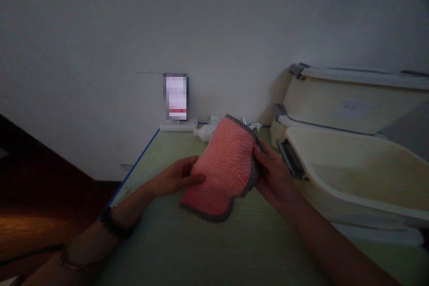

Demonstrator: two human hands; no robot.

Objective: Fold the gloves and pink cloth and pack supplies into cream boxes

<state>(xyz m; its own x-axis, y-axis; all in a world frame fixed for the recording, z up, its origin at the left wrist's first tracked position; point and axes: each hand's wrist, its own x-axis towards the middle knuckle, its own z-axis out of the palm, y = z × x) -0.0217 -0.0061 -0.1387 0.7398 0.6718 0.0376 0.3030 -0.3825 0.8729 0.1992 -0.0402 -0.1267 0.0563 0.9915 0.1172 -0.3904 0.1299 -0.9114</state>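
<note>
A pink cleaning cloth [223, 161] with a black-and-white checked edging hangs above the green table [161, 250], its lower part drooping. My left hand [179, 176] pinches it at the left side, thumb on the near face and the other fingers behind. On the opposite side my right hand [273, 172] grips the checked edge, its fingers partly hidden behind the cloth. A white bottle [203, 133] lies on the table just beyond, partly covered by the cloth.
A lit phone [176, 97], blurred out, stands on a white base [178, 125] at the table's back left. White storage bins [318, 192] with grey clips fill the right side. A wall [217, 31] rises behind the table.
</note>
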